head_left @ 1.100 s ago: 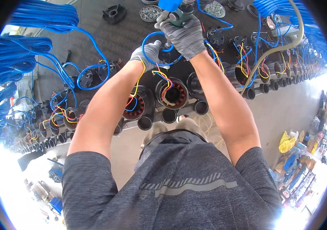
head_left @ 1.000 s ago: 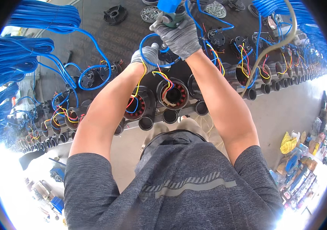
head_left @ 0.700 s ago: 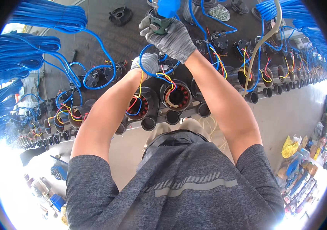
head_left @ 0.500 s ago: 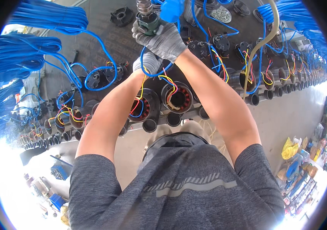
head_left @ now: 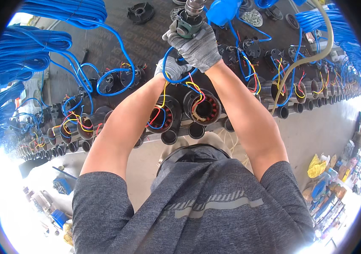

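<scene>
My right hand (head_left: 201, 48), in a grey knit glove, wraps round a green power tool (head_left: 189, 26) with a ribbed metal top (head_left: 195, 6). It is above the dark bench, past the row of motor tubes. Just below and to its left is my gloved left hand (head_left: 172, 67), fingers curled in; what they grip is hidden. A loop of blue cable (head_left: 165, 73) hangs across the left wrist and fingers. Nearest my forearms are two open motor tubes, a right one (head_left: 217, 111) and a left one (head_left: 173, 120), with red-wound insides and yellow, red and blue leads.
Coiled blue cables (head_left: 40, 42) are heaped at left, with more coils (head_left: 337, 29) at right. Black end covers (head_left: 140, 13) and a dish of screws (head_left: 251, 18) lie on the bench (head_left: 117, 42). A beige hose (head_left: 305, 60) crosses at right. Rows of tubes run both ways.
The tool and my right hand have moved to the right, away from my left hand. The whole view has also shifted slightly. My left hand stays by the cable loop.
</scene>
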`<move>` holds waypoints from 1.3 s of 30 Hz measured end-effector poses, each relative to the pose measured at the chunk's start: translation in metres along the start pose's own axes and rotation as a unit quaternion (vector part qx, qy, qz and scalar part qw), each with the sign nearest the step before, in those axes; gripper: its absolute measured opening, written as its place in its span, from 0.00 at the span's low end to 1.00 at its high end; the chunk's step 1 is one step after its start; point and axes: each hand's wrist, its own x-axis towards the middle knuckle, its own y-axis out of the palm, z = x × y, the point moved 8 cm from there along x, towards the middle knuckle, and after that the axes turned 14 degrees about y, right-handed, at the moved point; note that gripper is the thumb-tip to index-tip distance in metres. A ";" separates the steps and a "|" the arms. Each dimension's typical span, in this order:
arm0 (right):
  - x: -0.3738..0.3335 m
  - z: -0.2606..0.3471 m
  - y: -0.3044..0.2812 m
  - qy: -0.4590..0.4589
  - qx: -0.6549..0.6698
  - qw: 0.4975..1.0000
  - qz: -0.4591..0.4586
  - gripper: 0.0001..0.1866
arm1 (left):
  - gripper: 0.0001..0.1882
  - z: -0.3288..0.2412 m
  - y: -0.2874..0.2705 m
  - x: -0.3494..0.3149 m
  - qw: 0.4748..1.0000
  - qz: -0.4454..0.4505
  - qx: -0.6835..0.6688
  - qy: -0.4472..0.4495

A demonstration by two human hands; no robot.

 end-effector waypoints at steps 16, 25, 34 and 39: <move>0.005 -0.010 -0.004 0.085 0.018 0.993 0.082 0.16 | 0.34 -0.034 -0.008 -0.014 0.951 0.112 0.231 -0.174; 0.024 -0.014 0.020 0.057 0.214 0.974 0.057 0.13 | 0.38 -0.037 -0.005 -0.011 0.953 0.117 0.231 -0.158; 0.016 -0.016 0.015 0.079 0.270 0.958 0.054 0.08 | 0.37 -0.071 -0.006 -0.010 0.927 0.138 0.320 -0.139; 0.020 -0.015 0.005 0.004 0.209 0.978 -0.005 0.09 | 0.36 -0.038 -0.004 -0.026 0.924 0.155 0.181 -0.298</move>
